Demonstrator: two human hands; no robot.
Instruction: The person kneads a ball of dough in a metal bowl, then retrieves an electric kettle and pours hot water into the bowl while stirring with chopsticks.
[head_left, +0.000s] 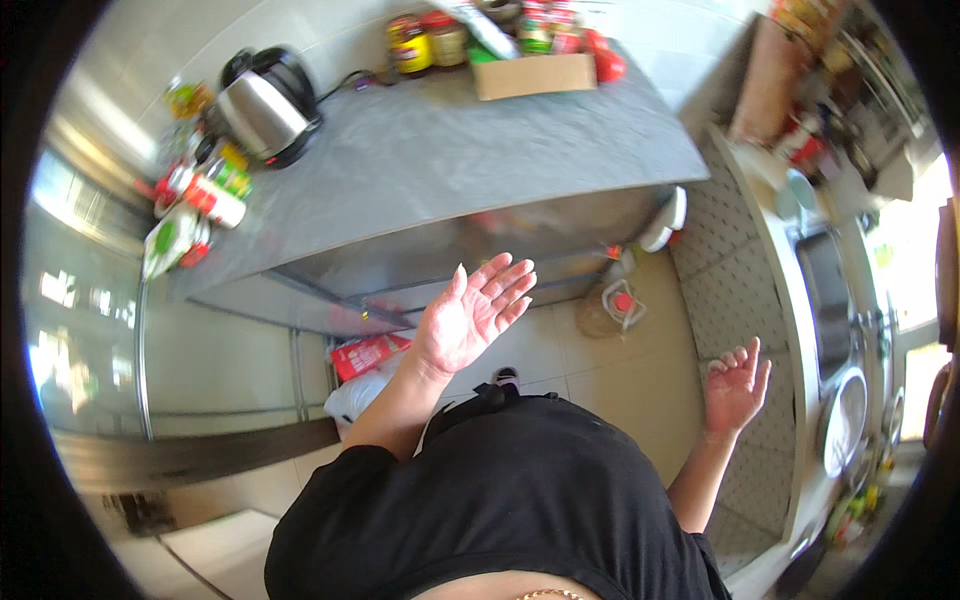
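My left hand (469, 315) is raised in front of the grey worktop (420, 172), palm up, its fingers apart and nothing in it. Out to the right, my right hand (735, 390) hangs in the air near the patterned cabinet fronts (739, 300); its fingers are partly bent, and it holds nothing. Whitish marks show on the skin of both hands. A steel electric kettle (266, 116) with a red light at its base stands on the worktop at the left. Lidded jars (409, 49) and a cardboard box (536, 77) with packages stand along the back wall.
Bottles and packets (214, 199) crowd the worktop's left end. Below it lie a red package (367, 356) and white bags (352, 397). A bag with a red-capped container (622, 302) is on the tiled floor. The right counter holds a sink (825, 292) and a round metal basin (844, 420).
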